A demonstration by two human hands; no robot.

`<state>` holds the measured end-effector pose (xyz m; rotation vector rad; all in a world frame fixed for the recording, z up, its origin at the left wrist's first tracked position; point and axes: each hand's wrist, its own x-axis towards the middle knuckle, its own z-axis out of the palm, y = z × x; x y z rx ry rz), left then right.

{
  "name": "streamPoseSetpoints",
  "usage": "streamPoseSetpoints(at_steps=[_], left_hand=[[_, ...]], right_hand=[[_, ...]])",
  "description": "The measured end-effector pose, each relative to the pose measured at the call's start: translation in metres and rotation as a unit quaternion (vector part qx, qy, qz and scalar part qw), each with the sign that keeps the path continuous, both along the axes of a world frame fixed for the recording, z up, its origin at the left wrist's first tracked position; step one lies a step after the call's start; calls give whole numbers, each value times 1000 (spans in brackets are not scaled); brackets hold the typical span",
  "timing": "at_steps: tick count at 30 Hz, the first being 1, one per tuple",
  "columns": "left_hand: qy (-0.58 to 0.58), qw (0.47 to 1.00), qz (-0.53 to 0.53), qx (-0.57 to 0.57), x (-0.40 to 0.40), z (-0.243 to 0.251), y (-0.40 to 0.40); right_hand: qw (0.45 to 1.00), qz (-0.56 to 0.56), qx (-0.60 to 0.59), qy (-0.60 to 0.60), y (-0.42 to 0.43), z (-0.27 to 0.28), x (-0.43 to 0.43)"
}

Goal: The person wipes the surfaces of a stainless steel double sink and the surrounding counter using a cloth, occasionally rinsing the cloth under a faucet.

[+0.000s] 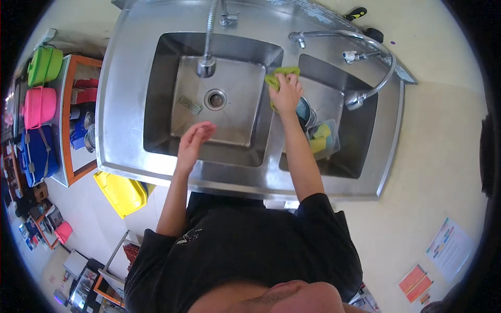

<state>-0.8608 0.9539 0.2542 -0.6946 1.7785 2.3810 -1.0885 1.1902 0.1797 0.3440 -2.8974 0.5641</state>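
Note:
My right hand [287, 94] presses a bunched yellow-green cloth [287, 71] onto the divider between the two basins of the stainless steel sink [123, 98]. My left hand [195, 141] is loosely cupped and empty over the front part of the left basin [235, 117]. A small pale green scrub pad or scrap [190, 105] lies on that basin's floor, beside the drain [215, 99]. In the right basin, partly behind my right forearm, are a dark round container [303, 109] and a clear plastic tub [330, 137] with yellow sponges [321, 133] in it.
A spring-hose faucet [206, 64] hangs over the left basin. Another flexible faucet [354, 99] arches over the right one. Left of the sink stands an orange-edged shelf [70, 121] with green, pink and blue containers on top. A yellow bin lid [123, 193] is below the sink's front left edge.

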Motion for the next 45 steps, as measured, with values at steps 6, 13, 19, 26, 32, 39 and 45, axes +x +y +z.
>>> streamPoseSetpoints(at_steps=[6,13,19,26,32,39,45], left_hand=[[-3,996,92,8,76,8,-103],[33,987,160,-4,112,10,-196],[22,995,32,92,89,56,-171],[301,877,-155,-341,6,63,-76],[113,883,-328,-316,-54,-14,-105],[18,945,-142,-295,-49,-36,-99],[-15,928,-201,-312,-71,3,-70]], right_hand=[[992,51,15,-116,49,-3,209],[975,-144,31,-165,143,-2,283],[856,-221,-463,-63,22,124,234],[951,15,-293,-94,-83,170,209],[914,187,-324,-156,-125,159,166],[882,72,-404,-232,-115,100,25],[921,79,-373,-80,-157,39,-137]])
